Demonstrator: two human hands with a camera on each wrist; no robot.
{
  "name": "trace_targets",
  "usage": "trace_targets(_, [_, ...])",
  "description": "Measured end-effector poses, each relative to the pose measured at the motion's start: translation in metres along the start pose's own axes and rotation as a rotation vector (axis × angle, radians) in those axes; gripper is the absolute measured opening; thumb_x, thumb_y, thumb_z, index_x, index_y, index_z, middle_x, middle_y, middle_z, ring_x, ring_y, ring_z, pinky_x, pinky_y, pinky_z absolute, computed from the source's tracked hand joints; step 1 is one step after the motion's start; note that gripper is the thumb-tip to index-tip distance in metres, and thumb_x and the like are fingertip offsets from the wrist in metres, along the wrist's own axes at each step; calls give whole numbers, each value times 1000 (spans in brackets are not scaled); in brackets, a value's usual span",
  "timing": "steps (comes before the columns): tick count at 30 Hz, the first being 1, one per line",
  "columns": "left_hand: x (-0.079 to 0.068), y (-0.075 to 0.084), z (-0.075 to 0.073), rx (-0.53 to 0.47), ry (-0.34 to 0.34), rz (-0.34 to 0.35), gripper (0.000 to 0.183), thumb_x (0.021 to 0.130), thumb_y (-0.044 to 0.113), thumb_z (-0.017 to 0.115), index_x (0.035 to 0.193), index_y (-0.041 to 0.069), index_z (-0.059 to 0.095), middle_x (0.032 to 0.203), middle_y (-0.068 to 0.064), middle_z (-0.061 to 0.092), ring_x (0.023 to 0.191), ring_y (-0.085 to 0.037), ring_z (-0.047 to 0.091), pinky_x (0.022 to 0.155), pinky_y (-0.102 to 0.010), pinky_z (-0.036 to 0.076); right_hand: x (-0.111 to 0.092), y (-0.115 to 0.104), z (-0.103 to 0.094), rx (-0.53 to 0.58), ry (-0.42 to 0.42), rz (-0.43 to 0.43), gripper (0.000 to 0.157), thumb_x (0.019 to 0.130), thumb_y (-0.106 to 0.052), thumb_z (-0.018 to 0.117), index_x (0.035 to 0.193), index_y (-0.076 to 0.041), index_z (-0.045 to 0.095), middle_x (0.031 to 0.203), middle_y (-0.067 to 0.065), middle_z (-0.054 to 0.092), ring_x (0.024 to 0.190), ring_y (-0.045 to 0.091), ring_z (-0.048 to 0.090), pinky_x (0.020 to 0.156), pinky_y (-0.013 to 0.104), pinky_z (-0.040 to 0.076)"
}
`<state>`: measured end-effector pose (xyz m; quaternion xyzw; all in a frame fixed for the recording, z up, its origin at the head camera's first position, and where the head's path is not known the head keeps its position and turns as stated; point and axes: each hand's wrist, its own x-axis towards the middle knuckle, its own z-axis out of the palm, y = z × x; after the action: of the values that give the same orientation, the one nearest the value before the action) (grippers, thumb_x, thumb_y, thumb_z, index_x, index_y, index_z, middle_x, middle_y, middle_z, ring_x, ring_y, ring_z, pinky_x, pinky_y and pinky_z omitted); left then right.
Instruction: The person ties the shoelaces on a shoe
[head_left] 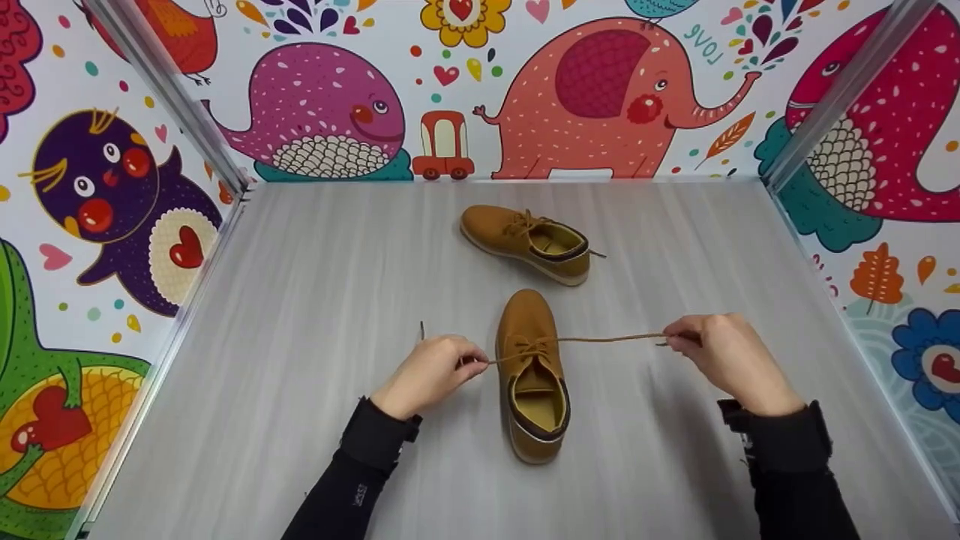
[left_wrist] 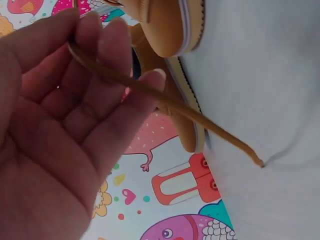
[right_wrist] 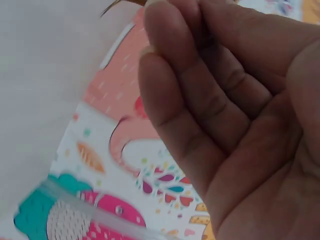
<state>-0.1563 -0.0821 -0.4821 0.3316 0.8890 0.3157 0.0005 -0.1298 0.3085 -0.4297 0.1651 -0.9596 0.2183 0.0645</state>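
A tan lace-up shoe (head_left: 526, 311) sits in the middle of the head view, toe pointing away and heel toward me. My left hand (head_left: 433, 373), close to the left of the shoe, pinches one end of its brown shoelace. In the left wrist view the loose tail of that shoelace (left_wrist: 185, 109) runs across the fingers and past them. Well out to the right, my right hand (head_left: 736, 358) pinches the other end between thumb and fingertips, with a short tip sticking out. That lace stretches nearly straight from the eyelets. The two strands cross over the tongue.
Beyond the first shoe lies its matching tan shoe (head_left: 491, 225), toe to the left, its lace tied in a bow. Both are on a pale grey wood-grain surface (head_left: 337, 262). Panels printed with cartoon animals (head_left: 592, 97) stand at the back and both sides, framed by metal rails.
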Motion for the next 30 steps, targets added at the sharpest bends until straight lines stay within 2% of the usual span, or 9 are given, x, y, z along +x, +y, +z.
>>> trace_targets(6, [10,13,6,-67,60,3,14,96,17,67,100,7,76,93,-3,71,76,-12,63,68,-27,51,-1,-31,6,147,88,-55,8,85,-9,79,86,-16,76,79,-12,69,66,4,60,59,24,49])
trace_targets(10, [20,22,10,-91,90,17,15,97,18,67,102,6,75,97,-4,72,77,-12,63,68,-26,51,4,-55,12,270,136,-82,11,83,-11,81,84,-20,75,78,-16,67,64,4,59,57,19,47])
trace_targets(16, [36,30,11,-92,112,32,14,96,17,68,101,7,75,96,-3,72,75,-11,62,67,-25,50,12,-85,24,415,180,-112,8,83,-17,81,86,-22,75,78,-18,69,66,5,63,58,19,48])
trace_targets(25, [40,35,13,-105,87,42,13,95,18,69,100,8,75,92,-1,70,74,-9,60,64,-23,48,27,-98,59,462,310,-274,11,80,-5,82,87,-10,75,81,-6,72,66,7,64,61,17,50])
trace_targets(30, [39,35,13,-109,82,25,12,95,18,70,99,9,76,91,1,70,74,-8,60,64,-22,48,30,-96,74,403,361,-340,14,78,-2,83,88,-8,75,82,-3,72,67,7,64,58,24,52])
